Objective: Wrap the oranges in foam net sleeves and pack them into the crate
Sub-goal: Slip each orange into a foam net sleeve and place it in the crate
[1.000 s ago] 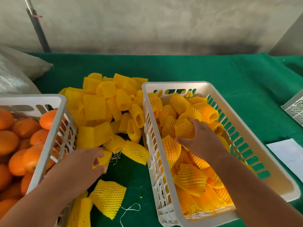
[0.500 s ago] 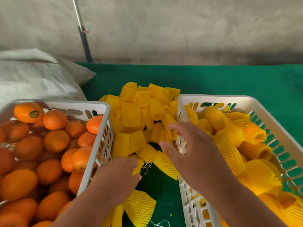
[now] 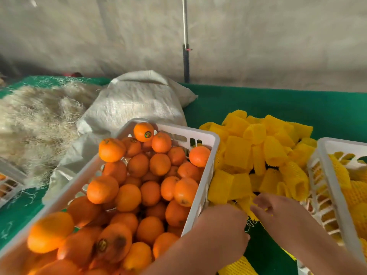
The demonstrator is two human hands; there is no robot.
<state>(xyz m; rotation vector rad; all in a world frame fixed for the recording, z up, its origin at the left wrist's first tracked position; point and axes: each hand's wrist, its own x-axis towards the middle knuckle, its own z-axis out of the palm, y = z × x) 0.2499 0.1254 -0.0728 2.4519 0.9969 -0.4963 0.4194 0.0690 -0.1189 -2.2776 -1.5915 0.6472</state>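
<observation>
A white crate point(image 3: 200, 133) on the left is heaped with bare oranges point(image 3: 139, 165). To its right lies a pile of yellow foam net sleeves point(image 3: 256, 151) on the green cloth. At the right edge, a second white crate point(image 3: 329, 175) holds oranges wrapped in yellow sleeves point(image 3: 353, 195). My left hand point(image 3: 224, 233) and my right hand point(image 3: 278, 213) meet at the near edge of the pile, both with fingers closed on one yellow sleeve point(image 3: 246, 205) between them. My forearms hide the sleeves nearest me.
A white woven sack point(image 3: 137, 104) lies behind the orange crate, with a mound of pale straw-like fibre point(image 3: 35, 120) to its left. Part of another crate point(image 3: 10, 183) shows at the far left. A pole point(image 3: 185, 40) stands against the grey wall.
The view has swung left. My right hand left the wrapped-orange crate and came across to the sleeve pile, joining my left hand on a sleeve.
</observation>
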